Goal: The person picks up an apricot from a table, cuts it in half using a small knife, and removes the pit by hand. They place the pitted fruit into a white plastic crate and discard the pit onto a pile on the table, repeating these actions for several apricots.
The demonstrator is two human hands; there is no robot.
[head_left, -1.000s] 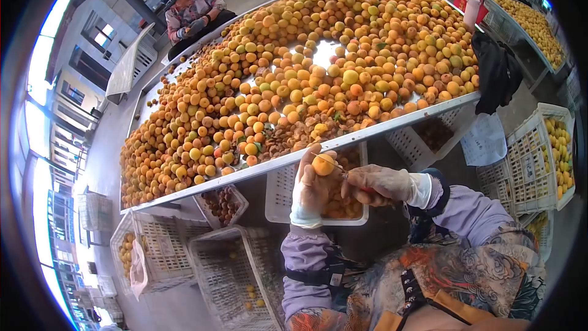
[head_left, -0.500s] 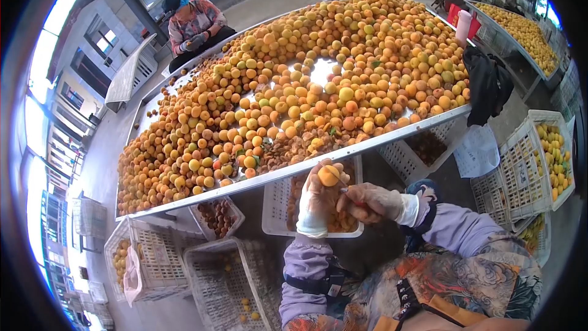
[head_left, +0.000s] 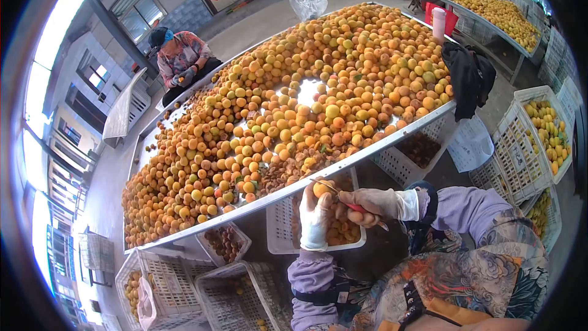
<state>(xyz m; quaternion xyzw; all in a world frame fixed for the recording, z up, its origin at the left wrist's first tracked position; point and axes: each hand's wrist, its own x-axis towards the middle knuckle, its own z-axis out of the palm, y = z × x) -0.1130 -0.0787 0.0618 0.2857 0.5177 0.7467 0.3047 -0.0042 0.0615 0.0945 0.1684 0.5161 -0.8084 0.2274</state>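
My gloved left hand (head_left: 313, 217) is closed around an apricot (head_left: 323, 188), held up in front of the table's near edge. My gloved right hand (head_left: 375, 201) grips a small knife (head_left: 356, 208) by its red handle. The knife's thin blade lies against the apricot; how deep it cuts, I cannot tell. Beneath both hands stands a white plastic crate (head_left: 279, 239) with orange fruit pieces (head_left: 343, 233) in it, partly hidden by the hands. Dark, wrinkled fruit pieces (head_left: 285, 168) lie along the table's near edge.
The metal-rimmed table (head_left: 245, 204) is heaped with apricots (head_left: 367, 55). Crates stand below, among them one with dark pieces (head_left: 225, 242) and one with yellow fruit (head_left: 548, 129). A black garment (head_left: 468, 76) hangs at the right corner. Across the table sits another person (head_left: 184, 61).
The view has shifted, so the table sits slightly lower and further left. The knife's blade now lies across the top of the apricot, and the red handle shows more clearly.
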